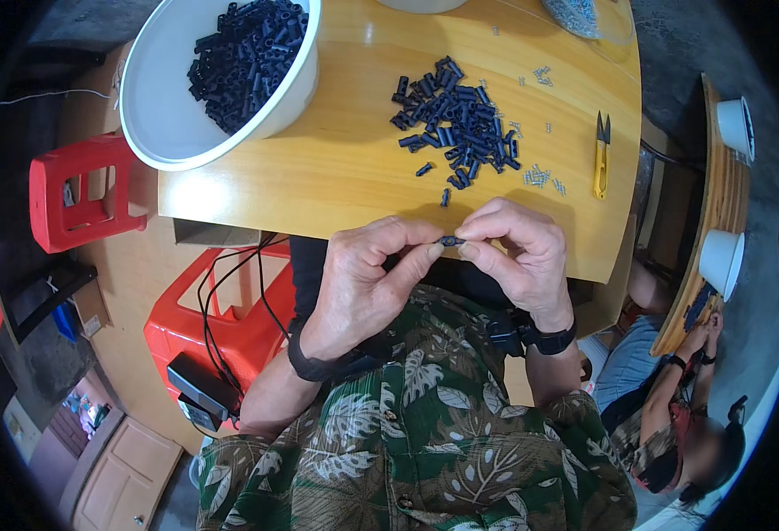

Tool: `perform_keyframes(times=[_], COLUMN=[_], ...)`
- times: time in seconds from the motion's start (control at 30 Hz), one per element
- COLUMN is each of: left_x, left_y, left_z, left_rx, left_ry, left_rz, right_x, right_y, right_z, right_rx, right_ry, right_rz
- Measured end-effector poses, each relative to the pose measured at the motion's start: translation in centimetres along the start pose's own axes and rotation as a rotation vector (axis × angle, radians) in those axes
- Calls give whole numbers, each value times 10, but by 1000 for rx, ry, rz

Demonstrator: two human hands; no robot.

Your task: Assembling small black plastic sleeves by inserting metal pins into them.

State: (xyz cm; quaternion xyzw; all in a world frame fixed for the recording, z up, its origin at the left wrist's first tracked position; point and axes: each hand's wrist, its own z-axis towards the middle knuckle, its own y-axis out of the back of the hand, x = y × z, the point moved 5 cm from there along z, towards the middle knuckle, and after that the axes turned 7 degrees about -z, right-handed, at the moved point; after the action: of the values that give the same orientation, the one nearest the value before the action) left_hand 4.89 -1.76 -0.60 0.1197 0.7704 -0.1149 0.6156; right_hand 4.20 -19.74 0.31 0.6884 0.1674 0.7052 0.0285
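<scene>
Between the fingertips of both hands, just off the table's near edge, is a small black plastic tube-shaped part [448, 241]. My left hand [372, 270] pinches its left end and my right hand [518, 257] its right end. Fingers cover most of it. Ahead on the wooden table [345, 177] lies a pile of similar black parts [460, 119], with a single black part [445, 197] lying closest to my hands. Small metal springs [538, 175] are scattered to the right of the pile.
A white tub [310, 97] holding many black parts stands at the table's left. Yellow-handled thread snips [601, 164] lie at the right. A clear container [575, 16] of small metal pieces is at the far right. Red stools [168, 319] stand left. Another person [672, 416] works at a table on the right.
</scene>
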Motion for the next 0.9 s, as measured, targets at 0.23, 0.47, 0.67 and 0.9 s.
perform_keyframes(times=[0.23,0.47,0.67,0.9], left_x=[-14,-22,-20,-24], left_y=[-2,-9,-8,-5], left_z=[-5,-13,-19,-27], left_rx=[44,17,10,5], left_ry=[-203,-295,-354,-448], left_rz=[151,265,260,201], right_x=[5,12,-6,-16], right_y=[-1,-2,-7,-33], right_z=[-3,-6,-19,-32], right_rx=[18,29,-19,352], right_ry=[44,74,-134,-437], right_rz=[-17,-29,368,809])
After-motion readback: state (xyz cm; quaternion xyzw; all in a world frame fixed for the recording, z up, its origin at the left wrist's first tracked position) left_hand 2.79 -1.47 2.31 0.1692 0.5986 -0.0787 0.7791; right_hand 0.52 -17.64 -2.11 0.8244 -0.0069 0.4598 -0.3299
